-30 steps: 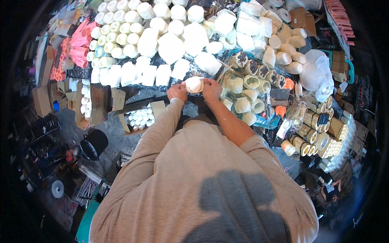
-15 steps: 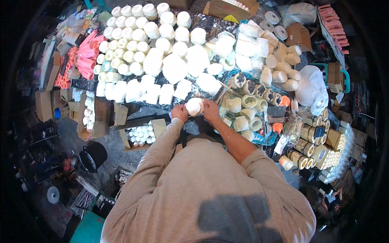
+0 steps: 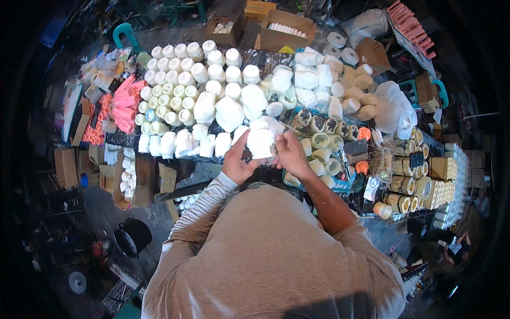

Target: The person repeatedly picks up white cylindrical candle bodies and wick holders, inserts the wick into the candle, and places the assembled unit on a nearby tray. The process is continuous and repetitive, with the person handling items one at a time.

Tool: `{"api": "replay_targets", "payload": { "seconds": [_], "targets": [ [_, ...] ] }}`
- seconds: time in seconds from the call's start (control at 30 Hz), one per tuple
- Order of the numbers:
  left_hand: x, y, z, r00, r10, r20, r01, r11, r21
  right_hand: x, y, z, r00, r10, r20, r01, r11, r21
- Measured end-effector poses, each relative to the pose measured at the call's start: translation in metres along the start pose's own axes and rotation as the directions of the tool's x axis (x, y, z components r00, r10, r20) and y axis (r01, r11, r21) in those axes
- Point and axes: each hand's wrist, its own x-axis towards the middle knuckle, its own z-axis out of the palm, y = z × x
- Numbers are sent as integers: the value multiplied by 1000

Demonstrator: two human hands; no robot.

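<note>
Between my hands, near the table's front edge, is a chunky white candle (image 3: 261,143), overexposed in bright light. My left hand (image 3: 239,162) grips its left side with the thumb underneath. My right hand (image 3: 291,154) has curled fingers closed at its lower right side. Whether the right fingers also pinch something small there, I cannot tell. Just beyond, large faceted white candles (image 3: 229,114) stand close to my hands. A front row of short white pieces (image 3: 168,144) runs off to the left. To the right, a teal tray (image 3: 344,186) holds hollow cream wax cups (image 3: 333,166).
Rows of white candles (image 3: 187,65) fill the table's back left, beside pink tubes (image 3: 125,103). A clear plastic bag (image 3: 394,109) and bamboo pieces (image 3: 401,185) lie at right. A cardboard box (image 3: 142,186) and a black bucket (image 3: 133,236) stand on the floor at left.
My head view has tilted, so the table sits differently in the picture. The candle is turned in my hands, and my left hand has shifted to hold it from below and the side.
</note>
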Motion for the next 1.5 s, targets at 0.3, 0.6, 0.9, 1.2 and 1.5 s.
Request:
{"api": "replay_targets", "payload": {
  "seconds": [0.3,0.6,0.9,1.2,1.5],
  "targets": [
    [16,57,-30,994,105,35,-103,993,-59,-27,-70,-21,983,-182,-27,178,907,382],
    [10,50,-49,979,164,120,-163,986,-18,-43,-82,-12,963,-247,-112,255,965,66],
    [14,32,-50,955,251,155,-249,968,-34,-44,-94,-14,905,-391,-169,364,916,-169],
    [19,40,-36,988,78,136,-92,991,97,-32,-85,-18,855,-489,-173,442,862,-249],
    [25,43,-44,912,363,190,-394,905,160,-38,-77,-30,942,-335,21,334,928,-165]
  ]
}}
